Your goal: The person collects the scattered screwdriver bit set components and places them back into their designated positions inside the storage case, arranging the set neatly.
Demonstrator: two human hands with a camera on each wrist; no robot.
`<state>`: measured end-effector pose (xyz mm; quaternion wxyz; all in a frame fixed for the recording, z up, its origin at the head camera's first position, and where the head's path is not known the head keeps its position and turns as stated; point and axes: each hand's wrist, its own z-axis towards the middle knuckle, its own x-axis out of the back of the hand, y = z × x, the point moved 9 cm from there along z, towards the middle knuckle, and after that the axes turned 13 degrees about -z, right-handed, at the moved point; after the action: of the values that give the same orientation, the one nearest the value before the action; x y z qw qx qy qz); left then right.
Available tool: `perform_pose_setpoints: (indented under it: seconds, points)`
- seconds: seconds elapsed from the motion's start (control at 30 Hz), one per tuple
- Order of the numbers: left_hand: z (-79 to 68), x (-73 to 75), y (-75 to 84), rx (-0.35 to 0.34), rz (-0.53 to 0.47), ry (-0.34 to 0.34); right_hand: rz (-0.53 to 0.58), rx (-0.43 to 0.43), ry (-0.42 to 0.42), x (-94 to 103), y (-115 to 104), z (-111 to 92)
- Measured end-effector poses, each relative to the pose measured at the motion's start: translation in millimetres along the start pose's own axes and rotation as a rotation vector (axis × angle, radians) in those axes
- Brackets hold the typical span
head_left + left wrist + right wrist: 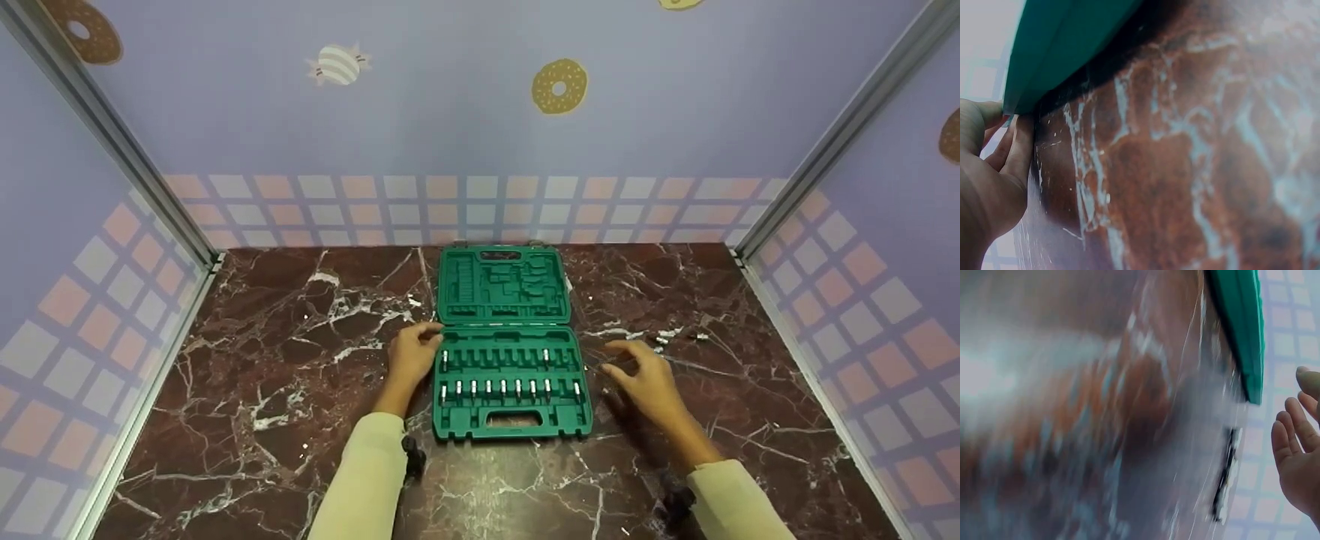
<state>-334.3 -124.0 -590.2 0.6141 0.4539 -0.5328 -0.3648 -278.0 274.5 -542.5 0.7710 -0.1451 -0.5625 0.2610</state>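
Observation:
An open green socket case (513, 412) lies flat on the table, its lid (502, 289) folded back toward the wall. Several silver sockets (488, 388) stand in the front row of slots, and two more, including a socket (546, 358) near the right, are in the row behind. My left hand (412, 356) rests against the case's left side near the hinge, fingertips touching its edge. To the right of the case, my right hand (649, 379) hovers with thumb and fingers apart, nothing visible between them. In the right wrist view its fingers (1297, 424) are spread loosely.
Several small loose sockets (664, 336) lie on the marbled table (300, 375) beyond my right hand, with one socket (699, 337) a little apart. A patterned wall (480, 135) stands behind, and panels with metal edges close off both sides.

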Motion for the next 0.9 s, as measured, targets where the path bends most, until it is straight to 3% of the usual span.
perform_pose_setpoints:
  seconds: [0.33,0.9]
  points:
    - [-0.6,-0.2,-2.5,0.002,-0.005,-0.011,-0.131,-0.005,0.042,17.9,35.7,-2.4]
    - [-0.2,0.1,0.3,-0.009,0.007,0.005,-0.241,-0.005,-0.043,17.4,68.3,-1.6]
